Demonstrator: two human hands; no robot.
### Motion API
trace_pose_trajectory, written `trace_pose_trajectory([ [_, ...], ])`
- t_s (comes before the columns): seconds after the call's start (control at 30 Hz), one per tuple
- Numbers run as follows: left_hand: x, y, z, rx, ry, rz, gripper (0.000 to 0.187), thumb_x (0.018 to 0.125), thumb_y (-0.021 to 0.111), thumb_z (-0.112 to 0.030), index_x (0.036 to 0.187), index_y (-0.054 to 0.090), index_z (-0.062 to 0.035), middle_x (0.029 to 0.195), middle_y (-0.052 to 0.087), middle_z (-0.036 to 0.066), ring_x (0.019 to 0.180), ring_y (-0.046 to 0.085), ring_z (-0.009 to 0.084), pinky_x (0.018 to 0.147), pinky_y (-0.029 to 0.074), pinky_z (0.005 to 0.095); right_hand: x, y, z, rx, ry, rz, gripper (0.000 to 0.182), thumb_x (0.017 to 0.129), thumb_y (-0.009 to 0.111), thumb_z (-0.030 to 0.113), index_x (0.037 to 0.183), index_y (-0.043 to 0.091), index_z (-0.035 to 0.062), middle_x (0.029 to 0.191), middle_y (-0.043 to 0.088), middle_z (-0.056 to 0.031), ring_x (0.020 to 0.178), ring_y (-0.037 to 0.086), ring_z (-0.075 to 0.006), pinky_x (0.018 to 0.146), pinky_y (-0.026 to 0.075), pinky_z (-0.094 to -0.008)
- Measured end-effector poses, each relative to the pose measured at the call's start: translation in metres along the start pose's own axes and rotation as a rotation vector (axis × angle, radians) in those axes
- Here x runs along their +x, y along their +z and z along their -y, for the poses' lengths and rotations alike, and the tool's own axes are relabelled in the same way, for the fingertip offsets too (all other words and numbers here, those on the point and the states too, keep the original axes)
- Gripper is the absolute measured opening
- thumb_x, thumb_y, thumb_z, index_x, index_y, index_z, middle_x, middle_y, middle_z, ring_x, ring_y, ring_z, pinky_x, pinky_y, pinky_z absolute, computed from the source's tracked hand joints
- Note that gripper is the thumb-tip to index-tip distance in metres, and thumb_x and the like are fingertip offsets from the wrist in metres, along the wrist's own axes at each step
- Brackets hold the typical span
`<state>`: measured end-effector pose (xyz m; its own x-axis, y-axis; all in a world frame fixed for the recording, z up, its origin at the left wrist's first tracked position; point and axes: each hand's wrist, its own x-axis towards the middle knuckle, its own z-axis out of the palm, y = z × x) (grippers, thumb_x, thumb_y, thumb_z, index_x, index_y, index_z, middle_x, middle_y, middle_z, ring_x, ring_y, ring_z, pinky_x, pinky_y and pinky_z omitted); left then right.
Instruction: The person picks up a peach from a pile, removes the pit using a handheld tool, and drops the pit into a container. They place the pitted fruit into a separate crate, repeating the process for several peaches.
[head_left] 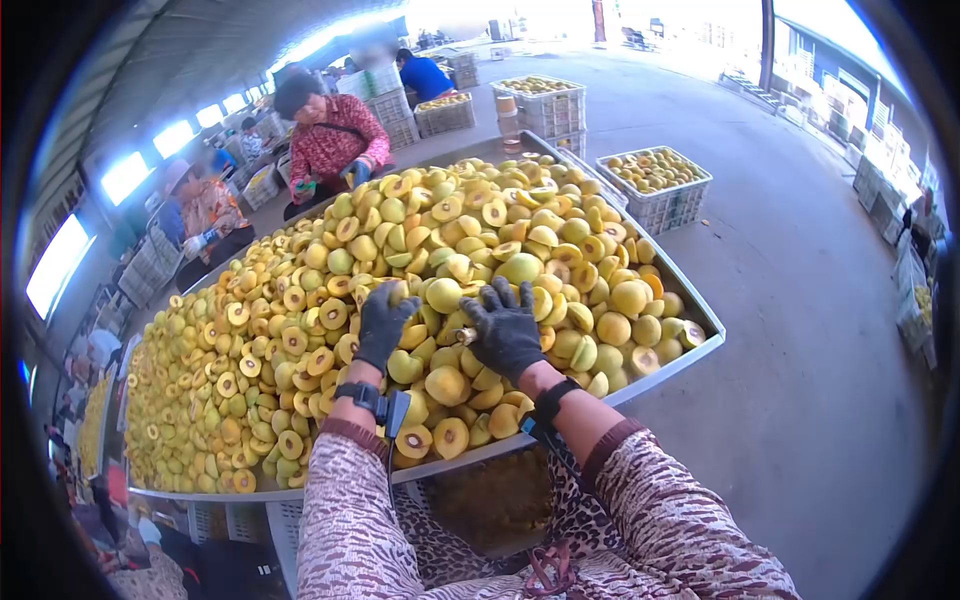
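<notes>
Yellow-green fruits, many of them halved with the pits showing, are heaped in a large metal-edged tray (660,377). My left hand (383,325), in a dark glove, lies on the near part of the heap, its fingers curled round a fruit (399,292). Just to the right, my right hand (505,328), gloved too, reaches over the fruits. A short tool (465,336) sticks out from under its palm; the rest of the tool is hidden. A whole green-yellow fruit (444,294) lies between the two hands.
Across the tray a person in a red patterned top (335,140) handles fruit; another person (208,215) is at the left. A crate of fruit (655,188) stands beyond the tray's right side, with stacked crates (541,108) behind it. Concrete floor (800,300) extends right.
</notes>
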<state>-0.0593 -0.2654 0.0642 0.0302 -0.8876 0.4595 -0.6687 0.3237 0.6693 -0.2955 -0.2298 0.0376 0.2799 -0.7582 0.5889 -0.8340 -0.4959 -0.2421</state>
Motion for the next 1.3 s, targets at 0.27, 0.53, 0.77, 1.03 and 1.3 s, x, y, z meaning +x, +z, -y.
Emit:
trace_pose_trajectory([
  [0.27, -0.19, -0.039, -0.051, -1.48, -0.426, -0.25, 0.035, 0.099, 0.054, -0.017, 0.129, 0.051, -0.0001, 0.121, 0.062, 0.021, 0.108, 0.063, 0.0353, 0.094, 0.053, 0.0541, 0.001, -0.012, 0.008, 0.012, 0.0, -0.151, 0.042, 0.08, 0.066, 0.034, 0.119, 0.067, 0.0191, 0.142, 0.048, -0.013, 0.135, 0.038, -0.0368, 0.113, 0.019, -0.0622],
  [0.53, -0.297, -0.038, -0.109, -1.395, -0.539, -0.282, 0.05, 0.105, 0.044, -0.034, 0.135, 0.048, 0.0049, 0.129, 0.059, 0.015, 0.116, 0.059, 0.0211, 0.101, 0.048, 0.0344, -0.162, -0.082, 0.109, 1.135, 0.112, 0.533, 0.027, 0.086, 0.069, 0.025, 0.092, 0.061, 0.0001, 0.074, 0.063, -0.0133, 0.071, 0.063, -0.0215, 0.068, 0.05, -0.0368],
  [0.77, -0.315, -0.027, -0.129, -1.438, -0.514, -0.266, 0.048, 0.106, 0.041, -0.031, 0.139, 0.043, 0.0039, 0.135, 0.053, 0.014, 0.121, 0.055, 0.023, 0.103, 0.047, 0.0372, -0.189, -0.114, 0.123, 1.132, 0.29, 0.659, 0.021, 0.089, 0.066, 0.016, 0.09, 0.057, -0.0028, 0.072, 0.06, -0.0123, 0.066, 0.055, -0.016, 0.062, 0.046, -0.0373],
  [1.03, -0.316, -0.02, -0.127, -0.843, -0.264, -0.272, 0.045, 0.106, 0.042, -0.028, 0.138, 0.045, 0.0036, 0.135, 0.054, 0.013, 0.121, 0.055, 0.0223, 0.104, 0.047, 0.0367, -0.194, -0.099, 0.128, 1.019, 0.12, 0.457, 0.02, 0.091, 0.065, 0.015, 0.089, 0.055, -0.0025, 0.069, 0.058, -0.0203, 0.059, 0.057, -0.03, 0.057, 0.045, -0.0387],
  [1.3, -0.297, -0.026, -0.153, -1.29, -0.336, -0.373, 0.045, 0.106, 0.037, -0.028, 0.132, 0.051, 0.0065, 0.132, 0.056, 0.016, 0.122, 0.054, 0.0226, 0.106, 0.043, 0.0352, -0.191, -0.097, 0.142, 1.092, 0.158, 0.272, 0.02, 0.092, 0.064, 0.015, 0.09, 0.054, -0.002, 0.07, 0.058, -0.0221, 0.06, 0.059, -0.0354, 0.056, 0.045, -0.0405],
])
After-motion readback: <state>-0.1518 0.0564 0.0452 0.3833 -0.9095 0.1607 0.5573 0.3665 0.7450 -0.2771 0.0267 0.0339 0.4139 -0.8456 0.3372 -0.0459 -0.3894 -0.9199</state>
